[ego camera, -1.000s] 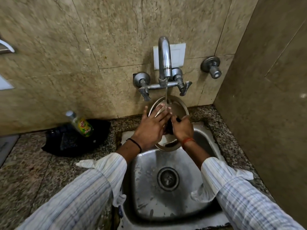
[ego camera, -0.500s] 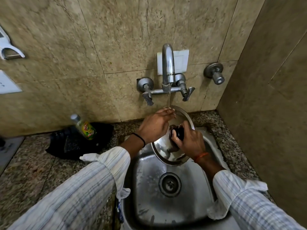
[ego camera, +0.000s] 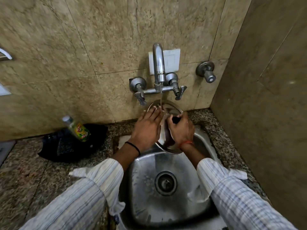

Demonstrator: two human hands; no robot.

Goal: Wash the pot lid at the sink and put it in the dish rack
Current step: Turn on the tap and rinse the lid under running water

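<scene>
Steel pot lid (ego camera: pixel 167 108) tilts under the tap (ego camera: pixel 159 63) over the sink (ego camera: pixel 146 188), right hand (ego camera: pixel 181 128) clamped on its knob, left hand (ego camera: pixel 146 128) rubbing with flat, slightly spread fingers; rinsing, I'd say, rack next.

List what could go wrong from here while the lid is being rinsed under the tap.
1. The pot lid is wet and held tilted over the sink; the right hand grips only its dark knob, so it may slip and drop.
2. The left hand rubs near the rim, which might nick the fingers.
3. Water from the tap hits the tilted lid and may splash onto the sleeves.
</scene>
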